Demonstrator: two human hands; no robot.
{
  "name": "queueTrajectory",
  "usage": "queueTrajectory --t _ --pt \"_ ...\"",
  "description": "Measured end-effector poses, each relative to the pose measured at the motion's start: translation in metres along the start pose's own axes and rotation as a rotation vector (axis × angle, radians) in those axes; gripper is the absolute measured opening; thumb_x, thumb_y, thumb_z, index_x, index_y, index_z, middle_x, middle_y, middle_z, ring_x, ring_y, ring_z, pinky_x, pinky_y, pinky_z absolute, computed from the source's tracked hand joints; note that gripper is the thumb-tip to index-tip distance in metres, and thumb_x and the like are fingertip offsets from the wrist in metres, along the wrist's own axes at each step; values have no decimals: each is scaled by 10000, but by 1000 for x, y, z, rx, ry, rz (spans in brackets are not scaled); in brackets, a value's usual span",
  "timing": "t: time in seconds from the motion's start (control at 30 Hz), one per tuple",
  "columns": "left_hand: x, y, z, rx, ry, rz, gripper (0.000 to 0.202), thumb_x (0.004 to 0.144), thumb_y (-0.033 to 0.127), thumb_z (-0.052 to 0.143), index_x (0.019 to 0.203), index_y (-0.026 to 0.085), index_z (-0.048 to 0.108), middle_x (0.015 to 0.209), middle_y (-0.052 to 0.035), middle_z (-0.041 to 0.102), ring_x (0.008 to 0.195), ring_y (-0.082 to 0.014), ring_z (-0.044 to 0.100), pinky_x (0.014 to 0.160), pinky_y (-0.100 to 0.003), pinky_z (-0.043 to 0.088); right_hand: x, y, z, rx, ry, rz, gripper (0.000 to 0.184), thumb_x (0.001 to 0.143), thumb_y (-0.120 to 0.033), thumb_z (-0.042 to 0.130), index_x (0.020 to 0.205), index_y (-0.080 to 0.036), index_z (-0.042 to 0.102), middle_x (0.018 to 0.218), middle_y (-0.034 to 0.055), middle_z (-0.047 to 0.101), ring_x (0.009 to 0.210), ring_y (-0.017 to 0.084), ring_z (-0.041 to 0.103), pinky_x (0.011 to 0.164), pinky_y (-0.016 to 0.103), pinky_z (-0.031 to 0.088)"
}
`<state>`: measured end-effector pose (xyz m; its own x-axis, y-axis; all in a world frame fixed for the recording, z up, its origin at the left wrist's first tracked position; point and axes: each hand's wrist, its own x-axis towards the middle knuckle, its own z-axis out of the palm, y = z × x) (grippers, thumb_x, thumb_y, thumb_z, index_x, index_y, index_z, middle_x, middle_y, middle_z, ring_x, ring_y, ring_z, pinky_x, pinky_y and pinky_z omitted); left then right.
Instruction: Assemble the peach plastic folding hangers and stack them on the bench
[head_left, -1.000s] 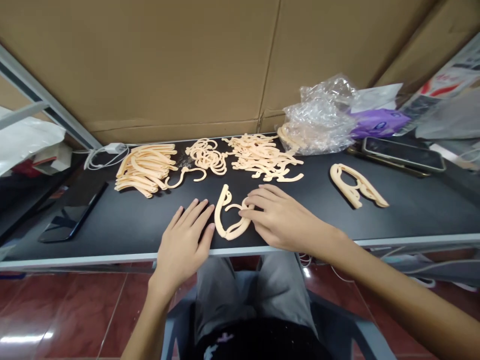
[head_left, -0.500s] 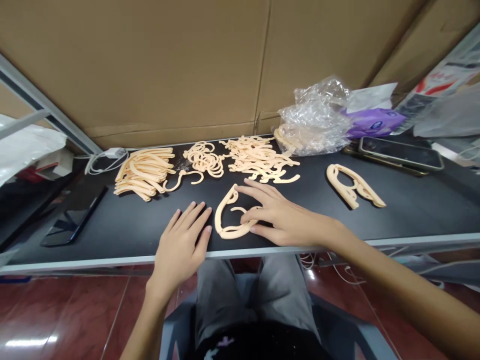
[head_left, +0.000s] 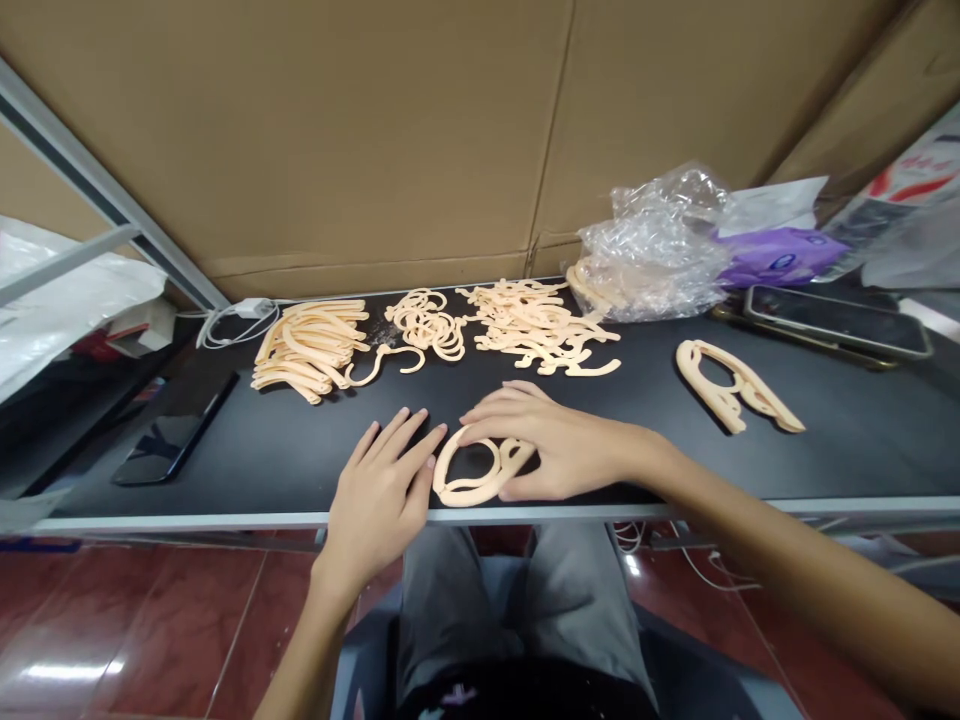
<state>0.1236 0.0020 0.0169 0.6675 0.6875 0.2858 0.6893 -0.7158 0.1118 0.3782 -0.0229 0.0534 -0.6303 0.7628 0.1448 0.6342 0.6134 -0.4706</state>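
Observation:
A cream plastic folding hanger (head_left: 466,497) lies near the front edge of the black table (head_left: 300,470), its two arms folded close together. My right hand (head_left: 559,445) comes over it from the right, fingers on the far arm and thumb on the near one, gripping it. Part of the hanger is hidden under that hand. My left hand (head_left: 381,492) rests open on the table just left of it, fingers stretched out; its thumb tip is at the hanger's rounded end. Another folding hanger (head_left: 709,398) lies farther right.
Behind the hands lie piles of curved arms (head_left: 311,345), hooks (head_left: 429,325) and smaller arm pieces (head_left: 525,320). A clear plastic bag (head_left: 652,260), a purple packet (head_left: 780,255) and phones (head_left: 836,322) sit back right. Another phone (head_left: 176,425) lies left. Cardboard (head_left: 375,140) stands behind.
My right hand has closed around the hanger, and its arms have folded from spread apart to close together. My left hand stays flat beside it. The view has shifted slightly.

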Motion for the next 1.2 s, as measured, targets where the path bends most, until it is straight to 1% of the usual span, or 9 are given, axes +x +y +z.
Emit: queueTrajectory --t 0.1,0.3,0.53,0.63,0.7,0.77,0.87,0.97,1.2 --pt "-1 -1 1 -11 14 1 416 1027 269 385 1394 244 579 1498 -62 540 1421 -291 478 1157 -591 413 -28 -5 11 -104 121 62 441 842 -445 732 1234 -253 676 1382 97 634 1262 270 539 1096 518 360" --pt "-2 -5 4 -25 61 21 411 1020 295 403 1389 248 577 1487 -59 552 1406 -304 497 1143 -605 422 -104 -3 34 -500 411 289 333 946 -388 608 1196 -185 691 1370 160 630 1186 323 566 964 510 445" --pt "-1 -7 6 -7 78 34 407 1016 313 409 1374 245 590 1475 -66 564 1399 -319 502 1133 -603 428 -133 21 13 -923 536 808 348 918 -469 591 1059 -185 733 1123 159 721 966 377 621 801 527 460" --pt "-1 -7 7 -9 77 30 405 1015 317 413 1374 252 590 1473 -66 566 1398 -317 504 1140 -596 422 -132 34 2 -931 555 861 387 885 -536 614 987 -189 752 1087 177 716 1024 426 600 858 599 439" --pt "-1 -6 6 -10 75 28 406 1016 317 411 1375 253 590 1473 -63 567 1397 -313 505 1145 -589 419 -134 43 -3 -888 547 843 427 886 -563 603 985 -175 751 1222 214 664 1182 479 538 940 645 407" --pt "-1 -5 5 -4 72 24 407 1019 316 406 1375 250 591 1476 -59 564 1399 -308 504 1146 -585 420 -138 53 -6 -803 531 814 471 901 -575 570 1055 -159 731 1392 238 563 1333 505 435 1005 669 378" --pt "-1 -4 4 17 62 15 410 1025 313 393 1377 247 593 1480 -49 560 1403 -294 501 1150 -573 422 -143 65 -9 -587 475 803 528 935 -574 497 1275 -192 626 1483 188 515 1394 437 426 1040 660 389" --pt "-1 -3 3 36 56 14 413 1030 308 383 1381 248 591 1482 -39 558 1408 -281 496 1157 -563 421 -147 68 -12 -490 420 852 542 959 -561 426 1365 -225 555 1491 139 527 1361 395 489 1037 627 414" --pt "0 -3 5 42 71 24 410 1031 315 385 1378 243 592 1476 -38 564 1402 -280 503 1148 -568 432 -151 60 -9 -663 487 930 554 867 -609 548 1224 -205 673 1209 179 708 1065 419 654 892 563 465"
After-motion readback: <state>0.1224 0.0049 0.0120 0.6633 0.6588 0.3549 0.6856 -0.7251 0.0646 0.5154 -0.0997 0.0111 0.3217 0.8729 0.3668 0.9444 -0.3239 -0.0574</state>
